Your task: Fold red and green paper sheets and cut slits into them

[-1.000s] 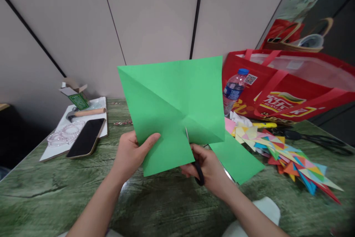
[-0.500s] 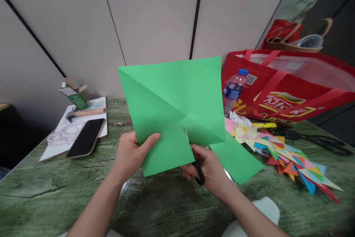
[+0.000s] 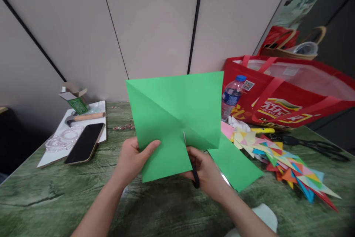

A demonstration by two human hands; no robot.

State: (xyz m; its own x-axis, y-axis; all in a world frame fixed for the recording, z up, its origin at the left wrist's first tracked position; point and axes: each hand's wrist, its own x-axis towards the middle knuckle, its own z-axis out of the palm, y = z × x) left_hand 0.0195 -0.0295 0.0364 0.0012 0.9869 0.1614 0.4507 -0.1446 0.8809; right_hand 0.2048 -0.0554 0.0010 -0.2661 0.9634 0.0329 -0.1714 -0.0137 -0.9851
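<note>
A creased sheet of green paper (image 3: 177,107) is held up above the table, with a cut running from its lower edge toward the middle. My left hand (image 3: 138,157) pinches the lower left side, thumb in front and fingers behind. Black-handled scissors (image 3: 195,178) are in my right hand (image 3: 206,170), which is closed around the handles below the paper. One blade tip pokes out in front of the sheet at the cut; the rest of the blades is hidden. Another green paper (image 3: 238,166) lies on the table just right of my right hand.
On the left, a phone (image 3: 85,144), a hammer (image 3: 90,117), clear beads (image 3: 63,139) and a small box (image 3: 76,100) rest on or by a white board. Folded colored paper pieces (image 3: 288,161), black scissors (image 3: 318,146), a water bottle (image 3: 231,96) and a red bag (image 3: 257,81) are at right.
The green sheet, both hands and the scissors sit slightly lower in view, as does the background. The sheet's upper part leans back a bit more, and the scissors remain in the cut.
</note>
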